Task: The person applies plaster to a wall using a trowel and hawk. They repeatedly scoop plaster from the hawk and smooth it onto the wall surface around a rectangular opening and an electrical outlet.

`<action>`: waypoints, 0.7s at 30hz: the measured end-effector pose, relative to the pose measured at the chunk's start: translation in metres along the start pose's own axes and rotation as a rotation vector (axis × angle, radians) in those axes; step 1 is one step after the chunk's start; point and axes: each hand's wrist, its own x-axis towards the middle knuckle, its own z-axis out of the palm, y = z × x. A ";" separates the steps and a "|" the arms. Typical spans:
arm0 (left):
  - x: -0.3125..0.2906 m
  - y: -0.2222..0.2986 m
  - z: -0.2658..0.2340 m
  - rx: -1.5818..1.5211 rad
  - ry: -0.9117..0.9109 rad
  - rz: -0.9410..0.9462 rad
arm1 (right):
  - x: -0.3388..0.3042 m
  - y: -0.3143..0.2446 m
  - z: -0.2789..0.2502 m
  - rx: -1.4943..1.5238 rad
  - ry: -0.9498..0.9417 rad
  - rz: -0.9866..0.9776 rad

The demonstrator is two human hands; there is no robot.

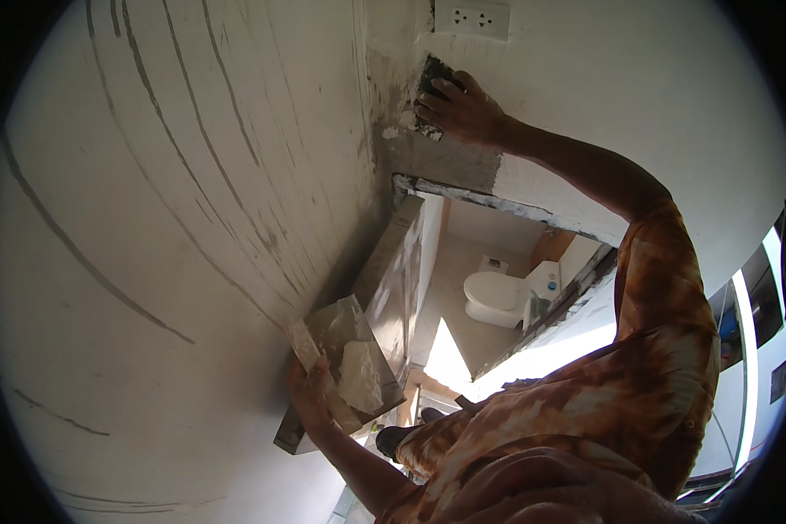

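Note:
At the upper middle, my right hand [461,109] presses a dark, flat spreader [431,72] against the wall, its fingers spread over the back. White smears show on the spreader, and its exact kind is unclear. Grey, damp-looking filler [463,164] covers the wall just below. Lower and to the left, my left hand [314,397] grips the edge of a flat, greyish plate [388,371]. A thick lump of white putty [360,377] lies on that plate. My left fingers partly disappear beneath it.
A white wall socket [472,19] is above my right hand. Dark streaks mark the left wall [148,218]. Below the patched wall, a doorway with a rough frame [489,201] shows a white toilet [495,291]. A long, smeared plank-like piece [393,288] stands beside the opening.

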 end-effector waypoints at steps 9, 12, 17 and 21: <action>0.001 -0.007 -0.001 -0.073 -0.004 0.017 | -0.022 0.042 0.020 -0.184 -0.224 0.029; 0.000 -0.005 0.001 -0.147 -0.002 -0.007 | -0.075 0.055 -0.008 -0.216 -0.179 0.036; -0.001 -0.002 0.002 -0.137 -0.015 0.022 | -0.130 0.060 -0.063 -0.273 -0.253 0.170; 0.001 -0.005 0.001 -0.202 -0.002 -0.002 | -0.124 0.037 -0.105 -0.102 -0.274 0.361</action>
